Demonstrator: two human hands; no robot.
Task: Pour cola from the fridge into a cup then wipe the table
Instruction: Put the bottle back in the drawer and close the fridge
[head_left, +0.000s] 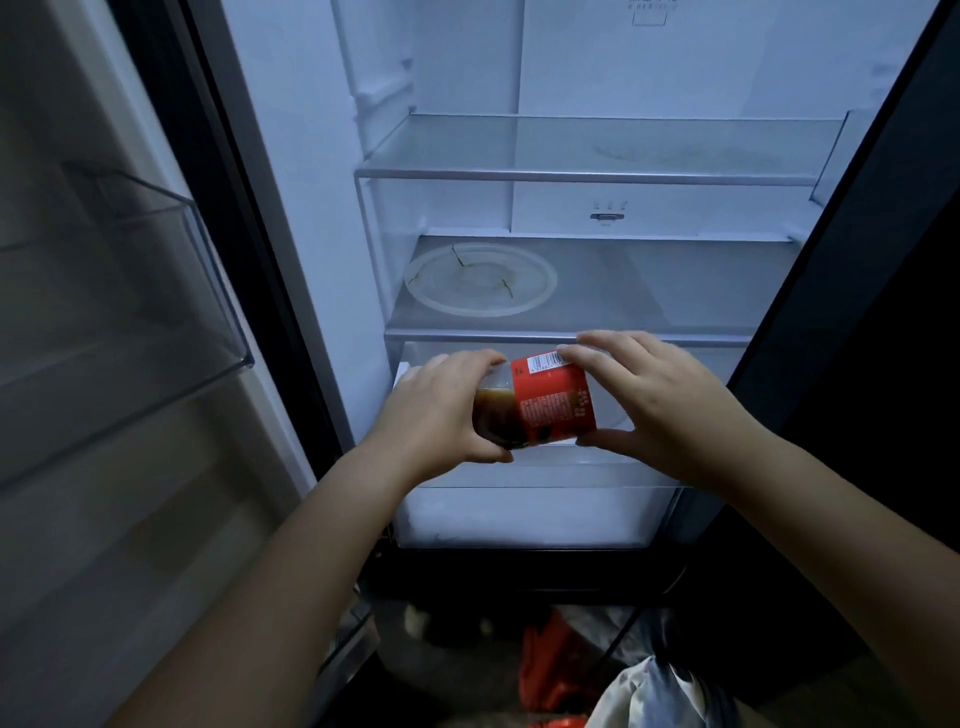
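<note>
A cola bottle (545, 402) with a red label and dark liquid lies on its side in front of the open fridge (571, 208). My left hand (441, 410) grips its left end, fingers and thumb wrapped around it. My right hand (654, 400) holds the labelled right end between thumb below and fingers above. The bottle's cap is hidden. No cup is in view.
The fridge holds two glass shelves (587, 174); a round clear plate (480, 280) lies on the lower one. A drawer (535, 514) sits beneath my hands. The open door with a clear bin (171, 270) is at left. Red and white bags (597, 675) lie on the floor.
</note>
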